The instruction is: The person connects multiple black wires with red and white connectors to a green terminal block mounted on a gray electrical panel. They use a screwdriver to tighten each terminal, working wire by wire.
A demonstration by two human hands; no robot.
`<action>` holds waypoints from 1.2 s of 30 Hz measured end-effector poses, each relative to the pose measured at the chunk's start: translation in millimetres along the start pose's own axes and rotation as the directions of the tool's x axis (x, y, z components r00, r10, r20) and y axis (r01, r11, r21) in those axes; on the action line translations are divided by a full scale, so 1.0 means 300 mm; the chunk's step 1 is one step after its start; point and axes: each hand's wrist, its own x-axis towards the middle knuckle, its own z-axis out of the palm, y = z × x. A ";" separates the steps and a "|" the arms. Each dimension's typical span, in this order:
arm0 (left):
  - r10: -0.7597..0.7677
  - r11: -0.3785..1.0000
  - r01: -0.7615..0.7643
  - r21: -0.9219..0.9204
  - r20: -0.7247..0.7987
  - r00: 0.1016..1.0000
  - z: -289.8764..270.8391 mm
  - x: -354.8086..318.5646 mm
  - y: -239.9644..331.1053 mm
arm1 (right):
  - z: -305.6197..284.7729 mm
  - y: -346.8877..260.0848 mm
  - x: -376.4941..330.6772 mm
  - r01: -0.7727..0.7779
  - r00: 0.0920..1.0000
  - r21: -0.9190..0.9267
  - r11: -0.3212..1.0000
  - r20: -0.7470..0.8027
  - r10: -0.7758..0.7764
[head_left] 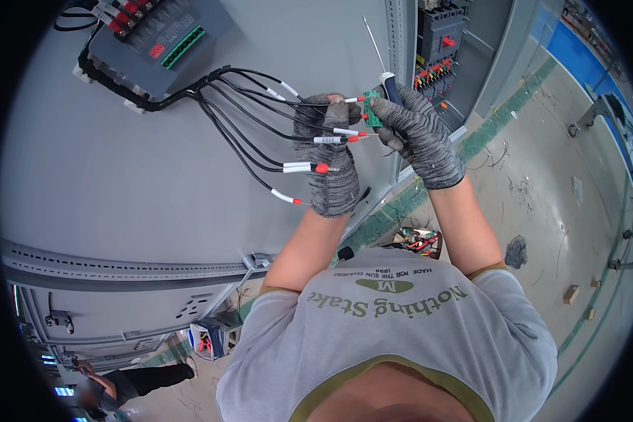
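Both hands wear grey knitted gloves. My right hand [425,137] is closed around a green terminal plug [373,111] and a screwdriver [389,86], whose thin shaft points up and away. My left hand [334,183] is closed on a black wire with a red ferrule [356,100], which reaches the plug's left side. Whether its tip is fully inside cannot be seen. A second red ferrule also meets the plug. Several loose black wires with white sleeves and red ferrules [321,168] hang over and beside my left hand.
The wires fan out from a black harness [190,91] along a grey device [169,42] with a green socket [183,47], mounted on a grey cabinet panel [119,176]. Circuit breakers [443,39] stand beyond my right hand. A tool bag [420,241] lies below. Another person [133,385] is at lower left.
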 end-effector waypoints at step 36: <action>0.014 0.995 -0.015 0.098 0.013 1.000 -0.048 -0.058 0.027 | 0.036 0.021 -0.001 0.131 0.991 -0.093 0.987 0.005 -0.131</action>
